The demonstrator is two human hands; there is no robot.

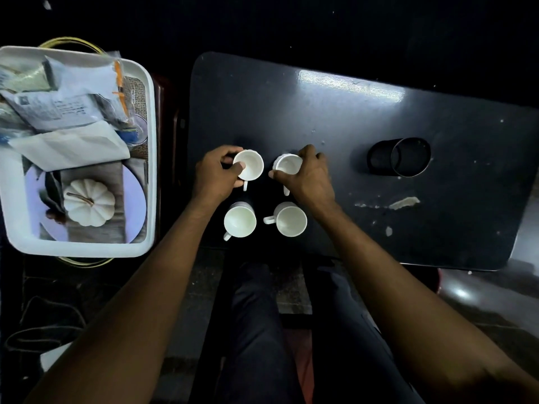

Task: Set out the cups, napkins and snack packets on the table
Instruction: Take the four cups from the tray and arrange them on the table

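Head view: our left hand [217, 174] and right hand [306, 173] each pinch a far cup [250, 165] by its rim, squaring the four at the table's [350, 126] six o'clock edge

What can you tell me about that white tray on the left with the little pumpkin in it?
The white tray is a rectangular, plastic-looking bin with rounded corners and a raised rim. It sits left of the dark table, apart from it, on something with a yellow rim. Inside lie a small white pumpkin on a pale plate with grey cloth, a folded white napkin and crinkly snack packets. Neither hand touches it.
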